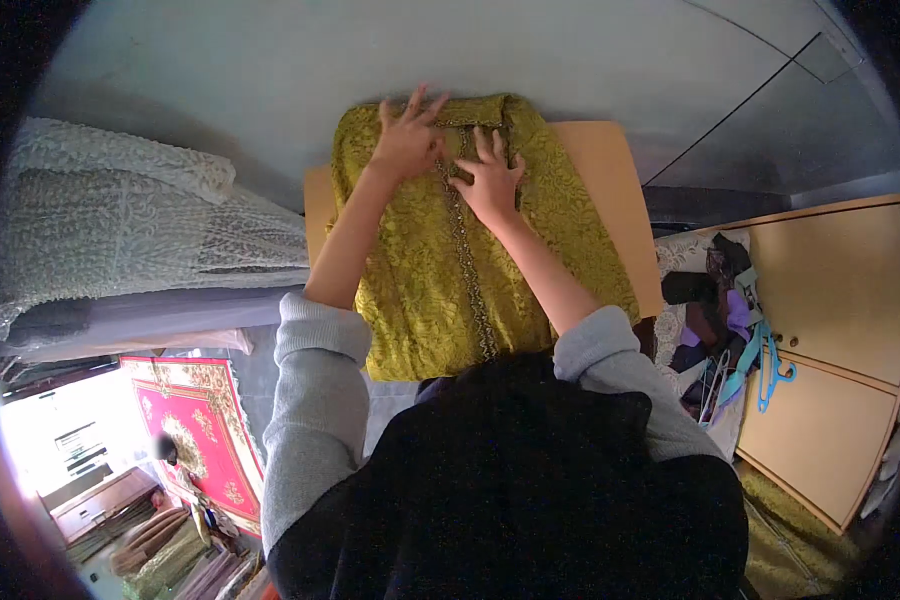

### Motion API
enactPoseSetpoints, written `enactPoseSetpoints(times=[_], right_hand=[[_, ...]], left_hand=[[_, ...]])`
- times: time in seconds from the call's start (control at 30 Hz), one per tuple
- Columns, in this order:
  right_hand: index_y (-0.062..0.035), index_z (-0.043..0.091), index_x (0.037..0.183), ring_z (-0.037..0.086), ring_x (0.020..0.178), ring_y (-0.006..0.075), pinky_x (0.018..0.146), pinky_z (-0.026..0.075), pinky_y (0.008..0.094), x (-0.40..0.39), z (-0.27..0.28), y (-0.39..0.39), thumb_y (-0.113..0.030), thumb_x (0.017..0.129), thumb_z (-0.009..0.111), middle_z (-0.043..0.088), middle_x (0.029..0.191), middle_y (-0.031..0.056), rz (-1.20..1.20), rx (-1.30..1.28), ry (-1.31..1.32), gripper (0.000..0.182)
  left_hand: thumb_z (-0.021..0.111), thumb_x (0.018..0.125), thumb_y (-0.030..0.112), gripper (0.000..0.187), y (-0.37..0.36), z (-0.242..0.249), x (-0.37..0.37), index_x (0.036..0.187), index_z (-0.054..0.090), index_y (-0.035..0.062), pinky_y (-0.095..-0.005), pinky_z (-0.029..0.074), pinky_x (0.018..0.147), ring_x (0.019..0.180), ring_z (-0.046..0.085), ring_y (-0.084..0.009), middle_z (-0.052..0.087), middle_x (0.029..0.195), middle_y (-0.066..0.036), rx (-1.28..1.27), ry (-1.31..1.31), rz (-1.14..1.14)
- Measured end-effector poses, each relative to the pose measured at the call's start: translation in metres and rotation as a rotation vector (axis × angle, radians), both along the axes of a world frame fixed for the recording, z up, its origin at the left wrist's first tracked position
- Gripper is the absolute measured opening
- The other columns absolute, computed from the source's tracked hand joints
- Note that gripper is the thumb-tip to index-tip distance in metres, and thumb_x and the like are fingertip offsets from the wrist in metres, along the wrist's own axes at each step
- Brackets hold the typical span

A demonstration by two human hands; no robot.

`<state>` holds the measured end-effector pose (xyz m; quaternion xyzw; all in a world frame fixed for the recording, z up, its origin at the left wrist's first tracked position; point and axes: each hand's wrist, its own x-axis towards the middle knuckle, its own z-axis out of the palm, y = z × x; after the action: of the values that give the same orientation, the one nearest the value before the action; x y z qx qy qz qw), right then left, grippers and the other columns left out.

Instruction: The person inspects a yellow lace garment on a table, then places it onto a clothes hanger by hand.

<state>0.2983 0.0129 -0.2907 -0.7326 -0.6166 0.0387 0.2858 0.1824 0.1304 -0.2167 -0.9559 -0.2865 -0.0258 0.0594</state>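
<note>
A yellow-green lace garment (pixel 410 290) with a beaded trim down its middle lies spread over a light wooden board (pixel 610 190). My left hand (pixel 408 140) is at the garment's upper left part, its fingers spread apart and nothing held in them. Just right of the beaded trim, my right hand (pixel 490 180) rests on or just over the lace, fingers also apart. The two hands are close together but not touching. The garment's lower edge reaches my dark clothing.
White beaded fabric (pixel 120 220) hangs at the left. A red patterned carpet (pixel 185 430) and piled clothes (pixel 170 545) are at lower left. At right stand wooden cabinets (pixel 830 290), with dark and purple cloths (pixel 710 310) and a blue hanger (pixel 773 370) beside them.
</note>
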Motion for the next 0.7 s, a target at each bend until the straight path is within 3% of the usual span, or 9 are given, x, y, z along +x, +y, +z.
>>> enactPoseSetpoints(times=[0.07, 0.2, 0.3, 0.37, 0.5, 0.6, 0.67, 0.7], right_hand=[[-0.0166, 0.072, 0.085, 0.022, 0.132, 0.0337, 0.098, 0.013, 0.0638, 0.007, 0.003, -0.001, -0.032, 0.07, 0.075, 0.029, 0.143, 0.0095, -0.082, 0.045, 0.038, 0.022], [-0.0155, 0.072, 0.082, 0.023, 0.131, 0.0348, 0.098, 0.013, 0.0646, -0.004, -0.001, -0.006, -0.033, 0.073, 0.072, 0.032, 0.141, 0.0107, -0.081, -0.004, 0.054, 0.019], [-0.0146, 0.073, 0.083, 0.022, 0.132, 0.0357, 0.097, 0.012, 0.0648, -0.007, -0.002, -0.016, -0.034, 0.076, 0.069, 0.032, 0.141, 0.0114, -0.072, -0.043, 0.091, 0.02], [-0.0147, 0.072, 0.085, 0.021, 0.132, 0.036, 0.097, 0.012, 0.0647, -0.011, -0.004, -0.02, -0.034, 0.077, 0.068, 0.032, 0.141, 0.0116, -0.07, -0.004, 0.12, 0.021], [-0.0158, 0.07, 0.097, 0.02, 0.133, 0.0362, 0.097, 0.01, 0.0643, -0.016, -0.01, -0.024, -0.033, 0.079, 0.066, 0.031, 0.142, 0.012, -0.043, -0.003, 0.144, 0.025], [-0.0191, 0.067, 0.104, 0.022, 0.132, 0.0341, 0.098, 0.01, 0.0602, -0.016, -0.011, -0.024, -0.036, 0.077, 0.068, 0.033, 0.141, 0.0113, -0.073, 0.069, 0.115, 0.031], [-0.0197, 0.066, 0.106, 0.022, 0.133, 0.0335, 0.098, 0.01, 0.0596, -0.015, -0.008, -0.023, -0.035, 0.077, 0.068, 0.031, 0.142, 0.0106, -0.071, 0.109, 0.125, 0.033], [-0.0204, 0.066, 0.108, 0.021, 0.133, 0.0328, 0.098, 0.01, 0.0591, -0.013, -0.004, -0.023, -0.035, 0.076, 0.069, 0.03, 0.143, 0.0099, -0.071, 0.147, 0.131, 0.034]], left_hand=[[0.067, 0.071, 0.034, 0.016, -0.008, 0.0, 0.007, 0.084, 0.066, 0.0244, -0.0722, 0.009, 0.096, 0.137, 0.003, -0.0335, 0.02, 0.147, -0.004, -0.139, 0.14, 0.029], [0.069, 0.069, 0.037, 0.019, -0.013, -0.002, 0.0, 0.085, 0.067, 0.0279, -0.0735, 0.009, 0.095, 0.137, 0.001, -0.0347, 0.022, 0.146, -0.005, -0.169, 0.189, 0.015], [0.071, 0.067, 0.041, 0.034, -0.015, -0.007, 0.004, 0.097, 0.065, 0.0264, -0.0728, 0.008, 0.096, 0.137, 0.001, -0.0356, 0.022, 0.146, -0.006, -0.205, 0.244, 0.019], [0.072, 0.065, 0.043, 0.053, -0.015, -0.012, 0.009, 0.111, 0.06, 0.0207, -0.0717, 0.007, 0.097, 0.137, 0.001, -0.0351, 0.026, 0.144, -0.007, -0.095, 0.302, 0.004], [0.068, 0.069, 0.043, 0.061, -0.014, -0.014, 0.019, 0.12, 0.053, 0.0143, -0.0707, 0.006, 0.098, 0.137, 0.002, -0.0341, 0.03, 0.142, -0.009, -0.095, 0.423, 0.001], [0.061, 0.072, 0.039, 0.059, -0.005, -0.004, 0.02, 0.124, 0.05, 0.0162, -0.0714, 0.004, 0.097, 0.137, 0.002, -0.033, 0.032, 0.142, -0.008, -0.206, 0.399, 0.065], [0.053, 0.07, 0.038, 0.06, 0.009, 0.004, 0.017, 0.126, 0.048, 0.0159, -0.0713, 0.001, 0.097, 0.137, 0.002, -0.0331, 0.033, 0.142, -0.004, -0.57, 0.367, 0.127], [0.053, 0.07, 0.038, 0.06, 0.014, -0.001, 0.017, 0.126, 0.048, 0.0159, -0.0713, 0.001, 0.097, 0.137, 0.002, -0.0331, 0.033, 0.142, -0.004, -0.569, 0.366, 0.128]])
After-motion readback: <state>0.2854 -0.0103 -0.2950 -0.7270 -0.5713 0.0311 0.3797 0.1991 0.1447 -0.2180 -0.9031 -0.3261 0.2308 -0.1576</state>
